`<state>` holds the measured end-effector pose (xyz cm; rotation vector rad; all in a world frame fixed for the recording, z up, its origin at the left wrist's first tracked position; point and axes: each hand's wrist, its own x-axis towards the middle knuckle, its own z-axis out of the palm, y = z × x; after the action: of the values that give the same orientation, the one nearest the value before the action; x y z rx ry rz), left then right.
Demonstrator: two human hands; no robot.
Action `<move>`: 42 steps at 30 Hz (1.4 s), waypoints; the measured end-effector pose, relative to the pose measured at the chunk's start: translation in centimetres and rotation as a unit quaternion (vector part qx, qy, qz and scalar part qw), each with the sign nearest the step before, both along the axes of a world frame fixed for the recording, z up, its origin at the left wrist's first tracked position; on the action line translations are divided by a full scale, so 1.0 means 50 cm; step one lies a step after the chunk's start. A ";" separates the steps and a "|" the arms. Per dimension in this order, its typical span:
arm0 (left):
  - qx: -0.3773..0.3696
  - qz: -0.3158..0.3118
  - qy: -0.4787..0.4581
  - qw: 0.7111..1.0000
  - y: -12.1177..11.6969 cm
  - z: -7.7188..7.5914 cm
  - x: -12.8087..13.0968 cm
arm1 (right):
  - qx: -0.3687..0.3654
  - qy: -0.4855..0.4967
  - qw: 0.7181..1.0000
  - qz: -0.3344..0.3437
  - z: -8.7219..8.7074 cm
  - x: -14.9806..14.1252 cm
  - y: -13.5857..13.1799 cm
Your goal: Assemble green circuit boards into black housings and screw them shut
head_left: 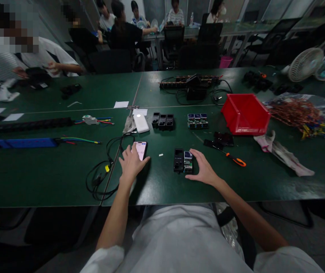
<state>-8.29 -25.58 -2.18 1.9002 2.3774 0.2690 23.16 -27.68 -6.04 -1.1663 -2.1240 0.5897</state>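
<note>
My left hand (132, 163) is over a smartphone (142, 148) with a lit screen, its fingers spread across the phone's left side. To the right, my right hand (204, 167) has thumb and fingers apart in a C shape beside a small circuit board module (188, 162). Whether the fingertips touch the module I cannot tell. Directly left of that module lies a black plastic housing (178, 160). Farther back stand several black housings (163, 121) and a group of circuit board modules (197, 121). A white power bank (141, 123) lies behind the phone.
An orange-handled screwdriver (235, 159), a red bin (246, 115) and a glove (284, 155) are on the right. Black cable (105, 163) coils at the left, near a blue power strip (31, 142). Copper wires (296, 112) lie far right. Other people sit across the table.
</note>
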 end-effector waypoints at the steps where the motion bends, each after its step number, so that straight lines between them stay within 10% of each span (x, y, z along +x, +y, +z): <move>1: 0.015 -0.034 0.003 0.999 -0.011 0.004 0.014 | -0.003 -0.015 1.000 0.005 0.000 -0.002 0.001; 6: -0.008 -0.363 -0.143 0.921 -0.017 -0.013 0.103 | -0.013 -0.022 1.000 0.000 -0.009 -0.007 0.021; 9: -0.012 -0.438 -0.234 0.868 0.025 -0.039 0.138 | -0.011 -0.007 1.000 0.012 -0.013 -0.005 0.042; 29: 0.074 -0.460 -0.221 0.857 0.071 -0.079 0.161 | -0.030 0.030 0.999 0.029 0.009 0.014 0.106; 42: 0.086 -0.460 -0.208 0.859 0.063 -0.071 0.164 | 0.083 -0.229 0.970 0.013 0.083 -0.066 0.450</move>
<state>-0.11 -22.44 -5.74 2.4691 1.0284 0.7095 19.87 -5.16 -1.89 -1.2709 -2.5192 0.1526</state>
